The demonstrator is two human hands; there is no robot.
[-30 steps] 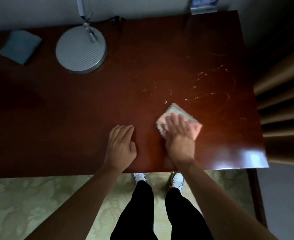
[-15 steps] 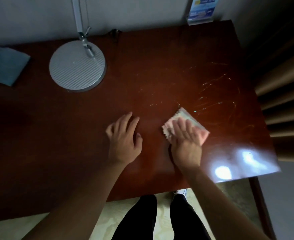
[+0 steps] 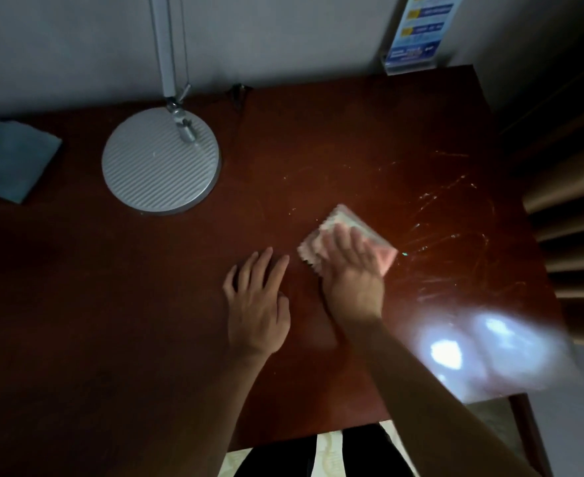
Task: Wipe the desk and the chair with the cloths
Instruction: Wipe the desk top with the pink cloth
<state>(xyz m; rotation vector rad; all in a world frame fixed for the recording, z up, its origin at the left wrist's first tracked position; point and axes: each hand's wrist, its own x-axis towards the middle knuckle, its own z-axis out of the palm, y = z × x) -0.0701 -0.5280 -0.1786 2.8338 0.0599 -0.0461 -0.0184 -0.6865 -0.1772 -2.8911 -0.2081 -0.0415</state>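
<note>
Gleaming dark red desk [image 3: 318,139], streaked, grey wall [image 3: 283,36].

My right hand [image 3: 352,273] presses flat on the folded pink cloth [image 3: 347,237] on the dark red desk [image 3: 146,304]. My left hand [image 3: 257,304] rests flat just beside it. A blue cloth [image 3: 11,160] lies far left, near the lamp base [image 3: 161,160].

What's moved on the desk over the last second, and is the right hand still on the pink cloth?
The right hand has pushed the pink cloth away from the near edge, toward the streaks on the right. The left hand has moved forward with it and now rests flat on the desk, fingers spread wider. Unchanged: the right hand presses the cloth flat; lamp base and blue cloth sit untouched.
</note>
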